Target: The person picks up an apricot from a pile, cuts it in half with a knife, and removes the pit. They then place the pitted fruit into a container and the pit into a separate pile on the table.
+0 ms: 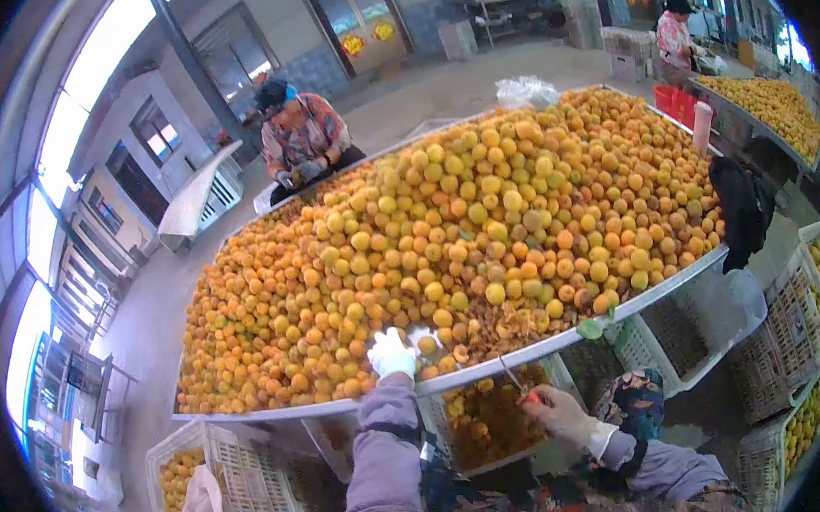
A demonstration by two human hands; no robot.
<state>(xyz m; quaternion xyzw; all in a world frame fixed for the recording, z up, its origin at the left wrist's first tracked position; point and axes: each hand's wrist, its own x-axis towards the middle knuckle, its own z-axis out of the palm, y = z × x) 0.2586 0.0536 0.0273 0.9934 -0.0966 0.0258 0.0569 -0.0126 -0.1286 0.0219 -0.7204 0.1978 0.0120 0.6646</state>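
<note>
My left hand (392, 353), in a white glove, is at the near edge of the fruit pile, its fingers curled about an apricot (428, 345). My right hand (558, 415), also gloved, is over the table's near edge, closed on a thin metal tool with a red handle (535, 397). The tool's narrow shaft points up and left toward the table rim. A large heap of yellow-orange apricots (489, 195) covers the table. Beyond the rim between my hands lie split, browned fruit pieces (509, 326).
Below the table's metal rim (555, 345), a crate (491, 430) holds fruit in brownish liquid. Plastic crates (237, 466) stand left and right. Across the pile a person (305, 137) works; another person (677, 38) stands far right. A dark cloth (742, 206) hangs at the right corner.
</note>
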